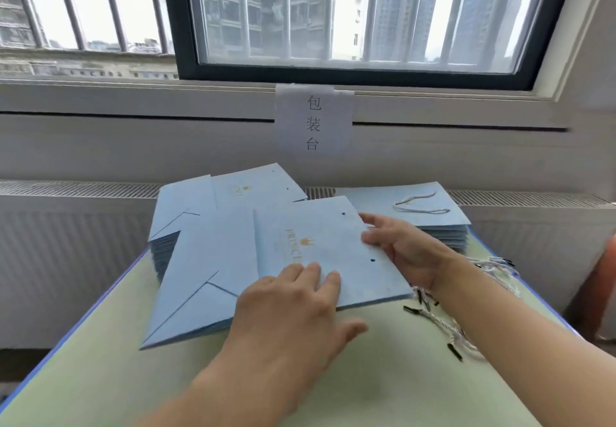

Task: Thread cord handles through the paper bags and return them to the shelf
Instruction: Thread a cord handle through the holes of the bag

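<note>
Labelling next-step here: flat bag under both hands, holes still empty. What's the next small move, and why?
Probably the right hand lets go of the top bag and picks one cord from the loose pile beside it: both punched holes look empty, and the left hand already pins the bag flat.

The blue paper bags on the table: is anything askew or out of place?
Yes. The front bag lies tilted, half off the left stack, under the left hand and gripped by the right hand. Loose cords are scattered at the table's right edge.
</note>
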The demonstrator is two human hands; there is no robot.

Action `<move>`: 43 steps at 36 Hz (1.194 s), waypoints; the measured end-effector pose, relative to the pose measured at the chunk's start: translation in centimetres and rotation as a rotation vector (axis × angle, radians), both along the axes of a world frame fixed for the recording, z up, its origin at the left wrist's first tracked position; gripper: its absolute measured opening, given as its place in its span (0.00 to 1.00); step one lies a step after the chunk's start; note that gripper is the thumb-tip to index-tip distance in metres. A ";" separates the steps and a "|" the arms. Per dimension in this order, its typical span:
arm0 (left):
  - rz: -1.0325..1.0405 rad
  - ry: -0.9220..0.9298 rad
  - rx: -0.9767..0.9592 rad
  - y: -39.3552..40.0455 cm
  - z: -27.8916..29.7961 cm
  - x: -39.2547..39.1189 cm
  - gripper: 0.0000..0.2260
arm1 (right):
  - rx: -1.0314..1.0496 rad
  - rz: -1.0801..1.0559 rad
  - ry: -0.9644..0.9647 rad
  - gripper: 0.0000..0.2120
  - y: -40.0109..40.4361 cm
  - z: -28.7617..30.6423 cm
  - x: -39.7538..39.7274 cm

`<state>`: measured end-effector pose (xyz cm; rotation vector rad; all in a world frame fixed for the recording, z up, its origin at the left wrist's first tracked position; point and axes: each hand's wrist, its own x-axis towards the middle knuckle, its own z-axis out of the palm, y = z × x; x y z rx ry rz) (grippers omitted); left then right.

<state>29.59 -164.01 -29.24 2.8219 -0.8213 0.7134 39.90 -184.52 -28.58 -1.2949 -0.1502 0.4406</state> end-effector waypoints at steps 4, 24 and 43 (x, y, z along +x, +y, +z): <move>-0.042 0.158 0.002 -1.1 3.0 -2.7 0.27 | 0.015 0.014 0.013 0.25 -2.0 -1.6 -3.3; 0.296 0.620 -0.372 -6.0 -3.3 10.7 0.23 | -0.545 -0.096 -0.185 0.06 -0.7 -3.3 -6.7; -0.124 1.108 -0.835 -1.5 -4.4 11.9 0.29 | -1.727 -0.005 -0.780 0.03 -3.2 -2.5 -1.7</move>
